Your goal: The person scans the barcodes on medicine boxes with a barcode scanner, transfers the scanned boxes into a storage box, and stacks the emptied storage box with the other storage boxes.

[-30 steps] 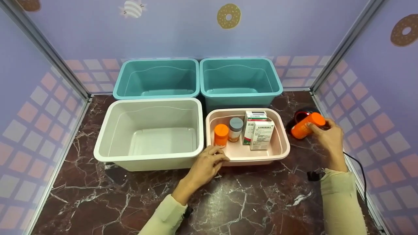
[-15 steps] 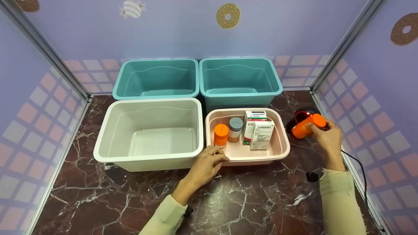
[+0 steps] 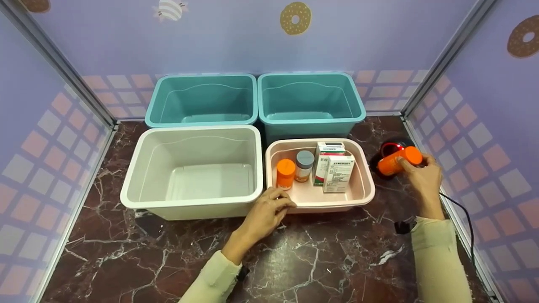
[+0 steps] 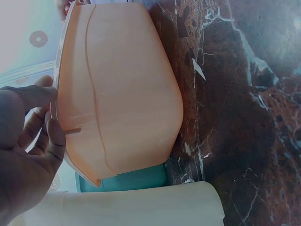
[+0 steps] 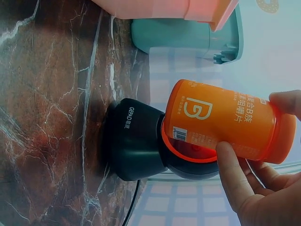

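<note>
My right hand [image 3: 426, 179] holds an orange pill bottle [image 5: 218, 117] by its cap end, thumb and fingers on opposite sides. The bottle is tilted, its base end in front of the red-lit opening of a black desktop barcode scanner [image 5: 136, 139]. A small barcode label shows on its side in the right wrist view. My left hand [image 3: 264, 212] pinches the front rim of the pale pink bin [image 4: 127, 89] near its left corner. Inside that bin stand another orange bottle [image 3: 285, 174], a grey-capped bottle [image 3: 303, 166] and two medicine boxes, the nearer one white [image 3: 338, 174].
A white bin [image 3: 191, 204] stands left of the pink one. Behind them are two teal bins, left [image 3: 202, 125] and right [image 3: 311, 122]. The scanner's black cable [image 3: 465, 214] runs along the right wall. Patterned panels enclose the dark marbled table [image 3: 168, 261].
The held orange bottle and right hand have shifted very slightly to the right beside the scanner. My left hand stays on the pink bin's rim.
</note>
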Demonstrator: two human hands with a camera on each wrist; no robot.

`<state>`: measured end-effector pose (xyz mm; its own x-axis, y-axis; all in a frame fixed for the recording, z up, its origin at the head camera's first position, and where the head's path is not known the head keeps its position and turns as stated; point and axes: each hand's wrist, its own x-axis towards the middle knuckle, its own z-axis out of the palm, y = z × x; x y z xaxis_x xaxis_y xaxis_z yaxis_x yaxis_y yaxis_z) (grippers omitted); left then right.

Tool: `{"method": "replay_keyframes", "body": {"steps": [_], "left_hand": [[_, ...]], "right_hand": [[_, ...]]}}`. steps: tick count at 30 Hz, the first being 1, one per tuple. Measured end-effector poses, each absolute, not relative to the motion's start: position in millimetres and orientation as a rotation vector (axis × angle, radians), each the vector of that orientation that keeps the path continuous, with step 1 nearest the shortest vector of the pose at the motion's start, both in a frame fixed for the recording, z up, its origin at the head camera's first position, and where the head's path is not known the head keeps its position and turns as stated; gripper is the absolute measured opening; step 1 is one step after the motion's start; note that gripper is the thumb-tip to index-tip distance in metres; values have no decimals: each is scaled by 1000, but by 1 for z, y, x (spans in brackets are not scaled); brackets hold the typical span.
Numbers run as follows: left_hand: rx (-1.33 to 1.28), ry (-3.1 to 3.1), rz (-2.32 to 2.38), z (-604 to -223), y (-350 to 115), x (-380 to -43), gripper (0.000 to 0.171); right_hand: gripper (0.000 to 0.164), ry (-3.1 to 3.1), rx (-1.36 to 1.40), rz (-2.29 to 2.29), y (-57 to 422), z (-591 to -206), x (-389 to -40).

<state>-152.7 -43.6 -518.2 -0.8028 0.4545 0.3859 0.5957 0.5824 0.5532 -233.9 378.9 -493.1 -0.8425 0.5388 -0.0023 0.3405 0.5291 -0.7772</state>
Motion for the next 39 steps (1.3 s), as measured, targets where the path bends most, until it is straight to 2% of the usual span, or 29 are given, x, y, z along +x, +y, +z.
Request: {"method": "replay_keyframes", "body": {"steps": [39], "left_hand": [[-907, -2566, -1006, -518, -44, -153, 15]], "right_hand": [[57, -2508, -558, 1190, 374, -494, -234]]}}
